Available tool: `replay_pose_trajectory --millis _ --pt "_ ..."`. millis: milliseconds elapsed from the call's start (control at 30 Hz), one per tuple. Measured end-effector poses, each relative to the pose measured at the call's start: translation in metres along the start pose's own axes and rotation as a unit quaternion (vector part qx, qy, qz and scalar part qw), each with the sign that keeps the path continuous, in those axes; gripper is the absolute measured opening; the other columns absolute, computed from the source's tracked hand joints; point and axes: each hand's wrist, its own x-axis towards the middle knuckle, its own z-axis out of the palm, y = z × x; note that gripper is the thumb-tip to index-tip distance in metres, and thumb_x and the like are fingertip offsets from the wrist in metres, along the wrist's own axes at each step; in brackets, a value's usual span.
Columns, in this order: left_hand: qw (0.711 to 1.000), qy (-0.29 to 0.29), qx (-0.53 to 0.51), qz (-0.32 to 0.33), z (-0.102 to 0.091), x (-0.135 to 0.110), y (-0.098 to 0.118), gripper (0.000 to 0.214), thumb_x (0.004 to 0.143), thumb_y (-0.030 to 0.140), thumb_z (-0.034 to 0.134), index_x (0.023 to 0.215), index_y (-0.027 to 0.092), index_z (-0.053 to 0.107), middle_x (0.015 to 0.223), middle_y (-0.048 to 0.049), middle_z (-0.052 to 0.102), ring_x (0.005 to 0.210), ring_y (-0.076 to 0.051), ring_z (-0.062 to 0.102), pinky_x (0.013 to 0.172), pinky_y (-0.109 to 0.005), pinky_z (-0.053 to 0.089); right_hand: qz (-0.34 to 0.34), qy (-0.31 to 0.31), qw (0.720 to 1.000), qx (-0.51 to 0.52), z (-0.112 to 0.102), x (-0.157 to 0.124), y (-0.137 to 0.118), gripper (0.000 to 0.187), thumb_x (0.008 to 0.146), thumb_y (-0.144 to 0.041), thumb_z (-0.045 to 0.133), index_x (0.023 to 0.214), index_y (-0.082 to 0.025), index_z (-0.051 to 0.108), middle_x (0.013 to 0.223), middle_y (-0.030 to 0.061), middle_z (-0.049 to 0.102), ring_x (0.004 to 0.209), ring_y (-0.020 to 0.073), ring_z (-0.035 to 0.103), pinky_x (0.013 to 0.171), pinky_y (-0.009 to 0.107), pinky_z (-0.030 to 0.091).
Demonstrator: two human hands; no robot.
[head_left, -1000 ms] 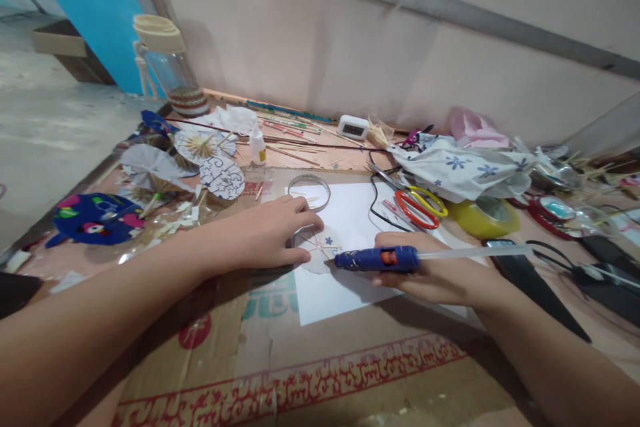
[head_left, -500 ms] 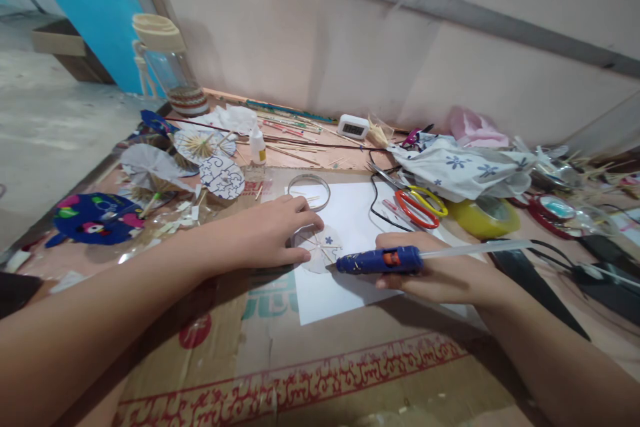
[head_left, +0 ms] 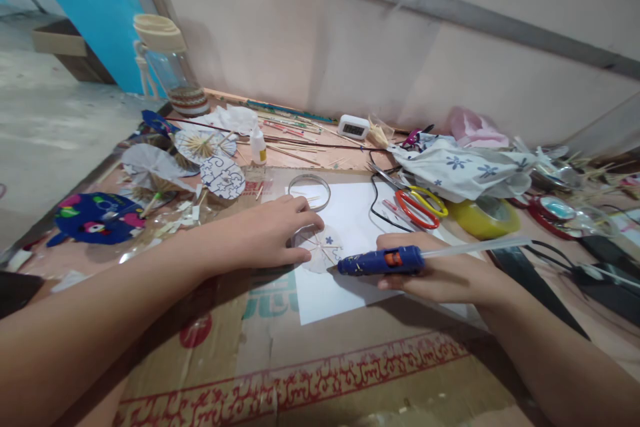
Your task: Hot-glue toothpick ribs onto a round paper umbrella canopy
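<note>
My right hand (head_left: 425, 260) is wrapped round a blue hot glue gun (head_left: 380, 260), with a long clear glue stick (head_left: 475, 247) running out of its back end. The nozzle points left, at the lower right rim of a small round paper disc (head_left: 315, 263). Thin sticks fan out across this disc, which carries a blue flower print. At the disc's left edge rests my left hand (head_left: 280, 230), thumb and forefinger apart and touching it; its other fingers are partly hidden. Under the disc lies a white paper sheet (head_left: 320, 303), and a bamboo-coloured ring (head_left: 327, 195) is just behind.
Scissors (head_left: 417, 210) and yellow tape (head_left: 487, 217) lie at right, beside flowered cloth (head_left: 460, 163). Small paper umbrellas (head_left: 223, 177) crowd the left, near a glue bottle (head_left: 258, 147) and glass jar (head_left: 175, 70). A white timer (head_left: 353, 127) stands behind. Cardboard (head_left: 270, 353) covers the front.
The glue gun has tilted slightly, its glue stick sitting a little lower at the back. The left hand and the paper disc look unmoved.
</note>
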Motion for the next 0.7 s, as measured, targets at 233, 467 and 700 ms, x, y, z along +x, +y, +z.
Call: replay_pose_trajectory --millis 233,467,700 --pt "1.0 -0.006 0.002 -0.009 -0.0004 0.0003 0.001 0.045 0.094 0.042 0.068 0.137 0.027 0.063 0.13 -0.0096 0.062 0.117 -0.03 0.062 0.099 -0.04 0.048 -0.012 -0.006 1.0 -0.022 -0.0008 -0.001 -0.0005 0.024 0.096 -0.045 0.069 0.089 -0.022 0.064 0.086 0.0015 0.067 0.072 0.0171 0.057 0.062 0.029 0.037" --pt "1.0 -0.004 0.007 -0.004 -0.0002 0.0012 0.0005 0.046 0.094 0.043 0.067 0.137 0.027 0.063 0.129 -0.0096 0.063 0.114 -0.029 0.062 0.097 -0.039 0.049 -0.029 -0.002 0.999 -0.04 -0.0026 -0.003 -0.0042 0.025 0.098 -0.042 0.067 0.085 -0.022 0.06 0.08 0.0002 0.063 0.068 0.0157 0.055 0.059 0.028 0.035" --pt "1.0 0.003 0.005 0.002 0.0007 -0.0001 -0.0002 0.046 0.094 0.044 0.066 0.135 0.025 0.064 0.128 -0.0098 0.063 0.112 -0.029 0.063 0.097 -0.039 0.049 -0.036 -0.006 0.999 -0.022 -0.0002 -0.0021 0.0033 0.023 0.098 -0.042 0.068 0.089 -0.021 0.063 0.087 0.0017 0.068 0.071 0.016 0.057 0.063 0.029 0.036"
